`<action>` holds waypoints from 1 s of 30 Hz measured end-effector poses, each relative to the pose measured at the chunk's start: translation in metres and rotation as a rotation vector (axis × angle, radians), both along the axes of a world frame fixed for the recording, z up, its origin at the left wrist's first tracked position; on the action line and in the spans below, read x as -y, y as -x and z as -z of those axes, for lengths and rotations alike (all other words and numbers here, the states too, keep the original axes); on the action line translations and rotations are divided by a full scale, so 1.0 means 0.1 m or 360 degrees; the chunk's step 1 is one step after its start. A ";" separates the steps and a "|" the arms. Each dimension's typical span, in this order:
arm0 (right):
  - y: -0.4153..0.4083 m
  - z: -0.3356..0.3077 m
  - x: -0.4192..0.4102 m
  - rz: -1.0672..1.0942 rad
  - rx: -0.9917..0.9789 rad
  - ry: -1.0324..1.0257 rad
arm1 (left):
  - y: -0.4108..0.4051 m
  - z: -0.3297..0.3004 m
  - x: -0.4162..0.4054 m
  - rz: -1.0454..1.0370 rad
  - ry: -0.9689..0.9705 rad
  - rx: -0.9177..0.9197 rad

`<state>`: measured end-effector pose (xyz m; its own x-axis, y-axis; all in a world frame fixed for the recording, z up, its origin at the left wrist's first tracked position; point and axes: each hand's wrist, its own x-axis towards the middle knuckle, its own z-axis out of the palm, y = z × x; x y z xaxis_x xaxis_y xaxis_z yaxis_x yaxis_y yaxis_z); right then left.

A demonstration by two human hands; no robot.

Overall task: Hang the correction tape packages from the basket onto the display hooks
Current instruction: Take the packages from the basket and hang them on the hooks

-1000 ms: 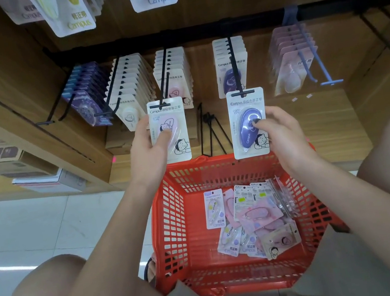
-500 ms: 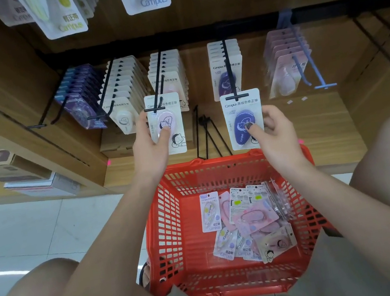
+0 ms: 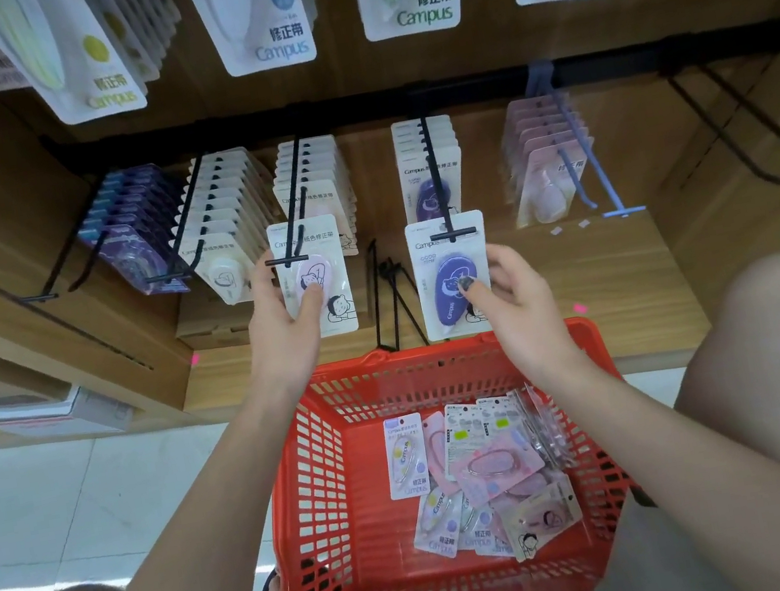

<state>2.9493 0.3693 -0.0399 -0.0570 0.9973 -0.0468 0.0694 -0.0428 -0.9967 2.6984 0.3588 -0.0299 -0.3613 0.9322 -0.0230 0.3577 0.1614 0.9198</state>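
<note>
Both hands raised to the lower row of display hooks; left hand (image 3: 285, 321) pinches a pink correction tape package (image 3: 314, 277), thumb across the blister front, fingers behind the card; the card's top sits at the tip of a black hook (image 3: 295, 197), whether threaded on cannot be told. Right hand (image 3: 516, 296) grips a purple correction tape package (image 3: 452, 276) by its right edge, thumb pressed on the blister; the end bar of a second black hook (image 3: 432, 168) crosses the card's top; more of the same purple packs hang further back on that hook. The two hands well apart, one package each.

Below them a red basket (image 3: 321, 505); loose correction tape packages (image 3: 481, 472) heaped on its floor toward the right side, mostly pink and lilac, overlapping. To the right a blue hook (image 3: 584, 167) with pale pink packs; beyond it bare black hooks (image 3: 739, 129). Upper row of larger Campus packs (image 3: 264, 10) overhead; spare black hooks (image 3: 393, 294) lie on the wooden shelf (image 3: 626, 285) between the hands.
</note>
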 end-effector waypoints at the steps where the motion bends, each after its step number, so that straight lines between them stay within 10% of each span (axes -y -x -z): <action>1: -0.02 0.03 0.01 0.0038 -0.0020 0.0003 | 0.00 0.01 -0.01 -0.0003 -0.0002 0.0005; 30: 0.23 0.38 -1.26 0.0104 0.0572 0.0059 | 0.05 0.31 -0.77 -0.0055 0.0378 -0.0146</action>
<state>2.9266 0.4949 -0.0782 0.0333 0.9955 -0.0883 0.4107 -0.0941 -0.9069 2.6936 0.4359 -0.0612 -0.4038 0.8915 -0.2056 0.4286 0.3829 0.8184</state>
